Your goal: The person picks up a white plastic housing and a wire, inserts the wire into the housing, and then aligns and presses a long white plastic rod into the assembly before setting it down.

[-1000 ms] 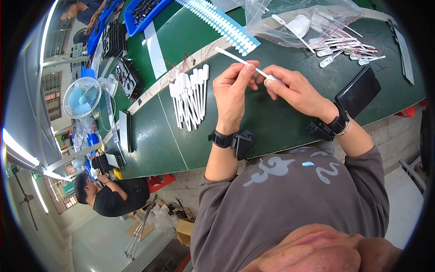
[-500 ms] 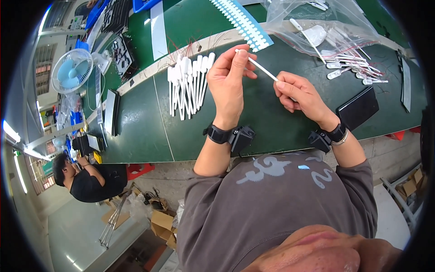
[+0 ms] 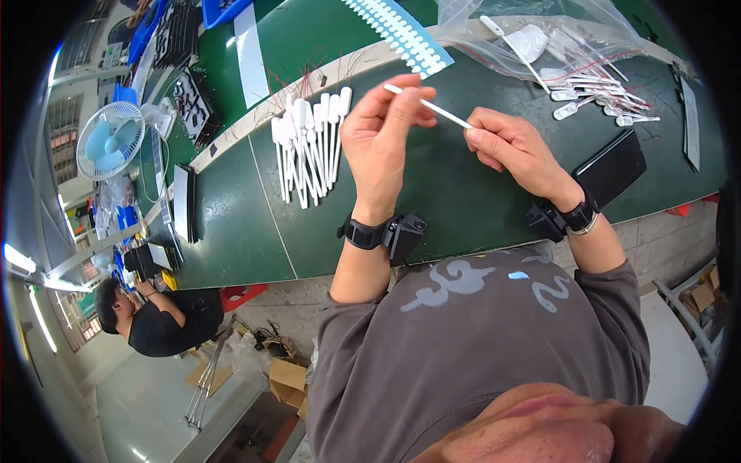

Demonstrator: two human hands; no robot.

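Observation:
A thin white plastic stick (image 3: 441, 113) slants between my two hands above the green table (image 3: 455, 201). My left hand (image 3: 383, 135) is closed around its upper left end, thumb along the fingers, and the tip pokes out past the thumb. The lower right end runs into my right hand (image 3: 513, 147), pinched between thumb and curled fingers; whatever lies inside that grip is hidden. Left of my left hand lies a bunch of white paddle-shaped sticks (image 3: 310, 143) with broad heads pointing away from me. Fine red wires (image 3: 297, 79) show beyond those heads.
A blue sheet of white stickers (image 3: 409, 42) lies beyond my hands. Far right are a clear plastic bag (image 3: 463, 23) and loose white pieces (image 3: 594, 96). A flat black device (image 3: 612, 166) sits near my right wrist. Leftward are a fan (image 3: 110, 141) and a seated person (image 3: 174, 320).
The stick's upper left tip now sticks out further past my left thumb. The table and piles appear slightly shifted leftward in the picture. Both hands keep their hold.

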